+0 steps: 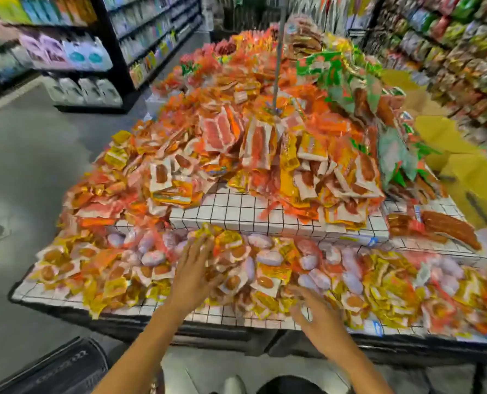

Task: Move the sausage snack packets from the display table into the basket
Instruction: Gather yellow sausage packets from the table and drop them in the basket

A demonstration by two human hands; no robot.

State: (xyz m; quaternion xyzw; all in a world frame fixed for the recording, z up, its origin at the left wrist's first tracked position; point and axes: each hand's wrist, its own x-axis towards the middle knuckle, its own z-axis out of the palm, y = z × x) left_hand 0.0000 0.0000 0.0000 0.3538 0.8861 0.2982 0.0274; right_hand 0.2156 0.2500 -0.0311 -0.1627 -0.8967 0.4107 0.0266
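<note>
A view from a head-worn camera looks down on a two-tiered display desk [236,214] with a white grid-lined top, heaped with sausage snack packets [253,268] in orange, yellow and white wrappers. The picture is blurred by motion.

Both of the person's arms reach over the desk's near edge. The left hand [196,265] lies on the lower-tier pile with fingers stretched forward over the packets; its grip looks wide, and no packet is plainly held. The right hand [313,311] hovers at the front edge, fingers spread and loosely bent, its grip also wide and holding nothing visible.

A dark basket [63,368] shows at the bottom left, on the floor beside the desk. Its inside is not visible, so any packets already moved cannot be told.

Judging by this, the task looks barely begun: the heap remains large, and a handful is only now being gathered.
</note>
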